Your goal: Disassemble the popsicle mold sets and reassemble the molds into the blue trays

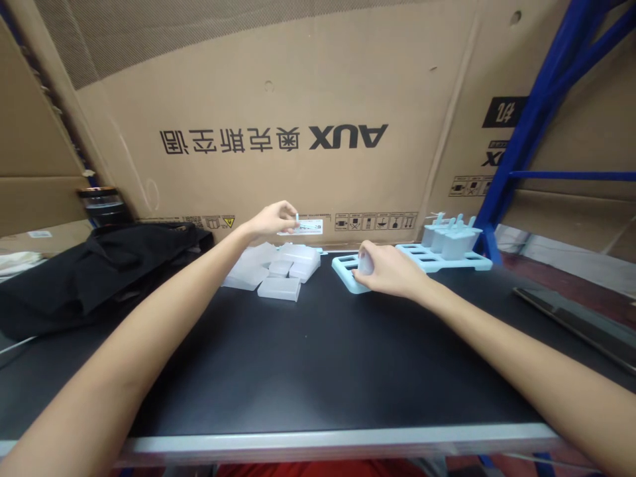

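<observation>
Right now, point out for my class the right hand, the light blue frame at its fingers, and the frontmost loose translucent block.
Right hand (388,267): head view, back of the hand.
Light blue frame (346,277): head view, left rim.
Translucent block (278,289): head view, broad upper face.

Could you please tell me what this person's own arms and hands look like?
The left grip and right grip are ordinary human hands, without gloves. The left forearm and right forearm are uncovered, with no sleeves, watch or bracelet in view. Any small rings are hard to make out.
</observation>
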{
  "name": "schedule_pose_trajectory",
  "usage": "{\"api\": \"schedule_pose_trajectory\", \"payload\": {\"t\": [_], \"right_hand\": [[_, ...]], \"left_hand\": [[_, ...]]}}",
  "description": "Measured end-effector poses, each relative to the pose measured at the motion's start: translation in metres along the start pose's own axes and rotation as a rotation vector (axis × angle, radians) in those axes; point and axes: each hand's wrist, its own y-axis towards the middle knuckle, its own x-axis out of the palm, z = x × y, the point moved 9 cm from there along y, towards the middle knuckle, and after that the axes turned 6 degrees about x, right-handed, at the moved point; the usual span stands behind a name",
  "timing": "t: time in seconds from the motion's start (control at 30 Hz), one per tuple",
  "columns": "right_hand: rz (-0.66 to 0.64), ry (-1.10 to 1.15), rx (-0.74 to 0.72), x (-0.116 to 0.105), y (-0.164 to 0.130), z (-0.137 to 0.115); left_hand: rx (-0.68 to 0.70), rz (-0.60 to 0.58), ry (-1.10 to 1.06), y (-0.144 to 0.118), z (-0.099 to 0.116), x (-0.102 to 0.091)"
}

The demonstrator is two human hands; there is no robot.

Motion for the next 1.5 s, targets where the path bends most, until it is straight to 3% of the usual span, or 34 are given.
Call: {"api": "schedule_pose_trajectory", "payload": {"t": [0.1,0.2,0.53,0.83,1.27,1.5], "right_hand": [[-0.010,0.008,-0.016,0.002,-0.001,-0.002],[-0.019,0.010,-0.018,0.003,-0.001,-0.003],[-0.031,0.014,-0.025,0.002,-0.003,-0.003],[-0.025,0.015,-0.035,0.003,-0.002,-0.002],[-0.022,0.021,-0.039,0.001,-0.002,-0.002],[-0.026,0.025,-0.049,0.001,-0.003,-0.003]], "left_hand": [[-0.026,0.092,0.116,0.000,-0.026,-0.011],[-0.010,0.106,0.188,0.000,-0.036,-0.013],[0.072,0.020,0.391,0.006,-0.032,-0.008],[0.049,0.070,0.524,0.004,-0.027,-0.017],[0.084,-0.108,0.648,0.002,-0.024,-0.005],[0.079,-0.217,0.648,0.008,-0.045,0.008]]}}
